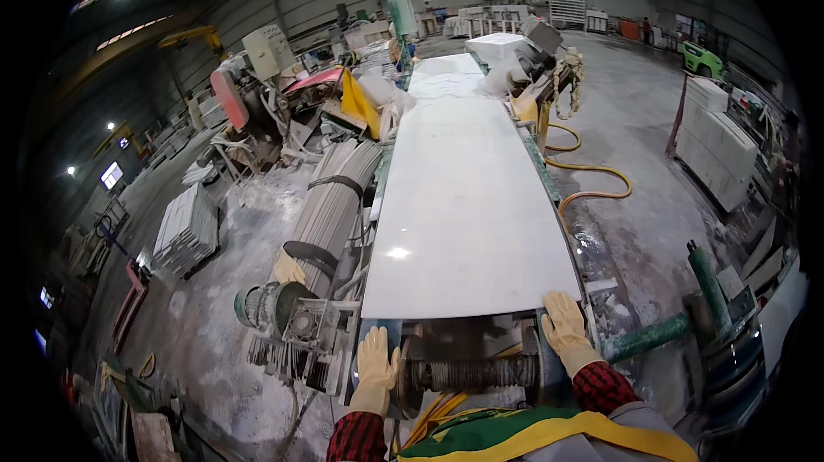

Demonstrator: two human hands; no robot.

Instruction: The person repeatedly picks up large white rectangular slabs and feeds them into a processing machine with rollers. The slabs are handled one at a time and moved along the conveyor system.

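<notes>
A long white polished stone slab lies flat on a machine bed, stretching away from me. My right hand, in a cream glove, rests with outstretched fingers at the slab's near right corner, the fingertips touching or just beside its edge. Just below the slab's near left corner, my left hand wears a matching glove. Its fingers point forward and lie flat over the left side of the frame, apart from the slab as far as I can see. Between the hands sits a dark ribbed roller.
A motor and a strapped bundle of long strips stand left of the bed. A yellow hose loops on the floor at right. Green pipework juts out near my right arm. Stacked slabs stand farther right.
</notes>
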